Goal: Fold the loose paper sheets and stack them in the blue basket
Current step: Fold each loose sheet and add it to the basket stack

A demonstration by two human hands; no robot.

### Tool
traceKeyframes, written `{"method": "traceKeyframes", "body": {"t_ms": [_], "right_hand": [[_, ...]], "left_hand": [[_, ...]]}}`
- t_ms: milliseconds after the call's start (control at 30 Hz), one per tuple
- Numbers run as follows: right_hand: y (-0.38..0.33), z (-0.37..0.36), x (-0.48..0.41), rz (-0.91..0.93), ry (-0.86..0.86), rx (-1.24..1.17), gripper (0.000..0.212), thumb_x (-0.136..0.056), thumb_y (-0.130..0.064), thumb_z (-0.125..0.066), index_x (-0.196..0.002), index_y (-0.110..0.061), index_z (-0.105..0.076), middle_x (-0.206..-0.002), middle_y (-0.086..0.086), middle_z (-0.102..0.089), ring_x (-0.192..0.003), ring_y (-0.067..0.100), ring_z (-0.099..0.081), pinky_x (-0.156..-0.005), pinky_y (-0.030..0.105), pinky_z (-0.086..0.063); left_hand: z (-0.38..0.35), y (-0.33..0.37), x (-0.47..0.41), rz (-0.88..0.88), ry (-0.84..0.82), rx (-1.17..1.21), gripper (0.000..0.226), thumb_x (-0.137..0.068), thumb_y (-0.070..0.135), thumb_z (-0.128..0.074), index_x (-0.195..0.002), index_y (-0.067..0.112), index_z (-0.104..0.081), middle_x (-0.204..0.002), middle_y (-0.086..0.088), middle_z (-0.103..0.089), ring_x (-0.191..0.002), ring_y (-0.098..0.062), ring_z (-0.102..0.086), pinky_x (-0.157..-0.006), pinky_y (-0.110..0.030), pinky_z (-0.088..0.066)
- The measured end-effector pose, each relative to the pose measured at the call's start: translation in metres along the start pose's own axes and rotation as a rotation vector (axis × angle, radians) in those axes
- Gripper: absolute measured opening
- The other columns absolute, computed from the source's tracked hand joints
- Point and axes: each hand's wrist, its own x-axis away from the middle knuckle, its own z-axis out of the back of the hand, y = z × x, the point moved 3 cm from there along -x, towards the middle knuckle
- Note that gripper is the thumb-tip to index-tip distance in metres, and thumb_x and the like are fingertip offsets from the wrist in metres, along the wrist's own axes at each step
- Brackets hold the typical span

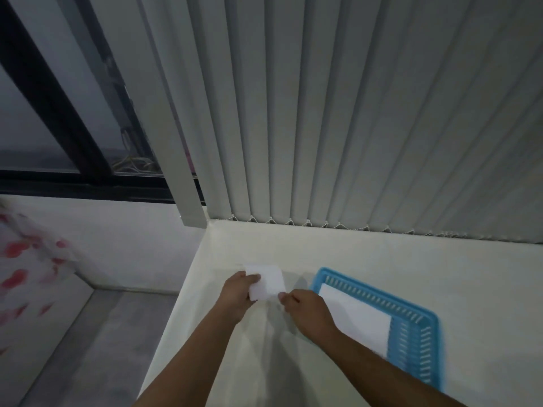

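Note:
A small white folded paper sheet (269,282) is held just above the white table (382,259). My left hand (238,295) grips its left edge, thumb on top. My right hand (308,311) pinches its lower right corner. To the right lies the blue basket (411,321), a slotted plastic tray, with white folded paper (355,318) lying flat inside. My right wrist covers part of the basket's near left rim.
Grey vertical blinds (352,113) hang along the table's far edge. A dark-framed window (58,127) is at the left. The table's left edge (188,289) drops to a grey floor (88,333). A red-patterned cloth (26,274) is at far left.

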Motion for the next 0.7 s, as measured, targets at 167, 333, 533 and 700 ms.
{"method": "traceKeyframes", "body": {"t_ms": [167,333,533,700], "right_hand": [[0.004,-0.005,0.021,-0.361,-0.053,-0.679,0.037,-0.088,-0.050,-0.057,-0.093,-0.014,-0.067,-0.093,0.002,-0.069,-0.080,0.018,-0.060,-0.074,0.030,-0.051],[0.012,0.015,0.028,-0.264,0.049,-0.842,0.019,-0.087,-0.017,-0.064,-0.073,-0.012,-0.053,-0.065,0.003,-0.055,-0.057,0.012,-0.050,-0.057,0.025,-0.042],[0.039,0.045,0.041,-0.270,0.029,-0.766,0.023,-0.086,-0.010,-0.066,-0.068,-0.009,-0.052,-0.063,0.008,-0.055,-0.053,0.013,-0.048,-0.052,0.021,-0.042],[0.060,0.070,0.046,-0.312,0.057,-0.963,0.007,-0.086,-0.014,-0.067,-0.082,-0.009,-0.065,-0.070,0.005,-0.060,-0.062,0.014,-0.055,-0.059,0.024,-0.047]], "left_hand": [[-0.015,-0.018,0.030,-0.065,0.067,0.039,0.022,-0.089,0.007,-0.062,-0.073,0.010,-0.048,-0.087,-0.015,-0.064,-0.081,-0.025,-0.064,-0.071,-0.029,-0.058],[-0.036,-0.041,0.047,-0.017,-0.024,0.096,0.013,-0.090,0.009,-0.061,-0.077,0.009,-0.057,-0.094,-0.013,-0.069,-0.088,-0.023,-0.066,-0.085,-0.032,-0.053],[-0.056,-0.046,0.053,0.003,0.037,0.164,0.016,-0.093,0.018,-0.058,-0.103,0.006,-0.062,-0.098,-0.010,-0.071,-0.091,-0.022,-0.067,-0.071,-0.030,-0.053],[-0.080,-0.049,0.057,-0.007,0.042,0.166,0.020,-0.092,0.014,-0.060,-0.109,0.006,-0.061,-0.102,-0.009,-0.070,-0.092,-0.021,-0.066,-0.090,-0.034,-0.049]]}}
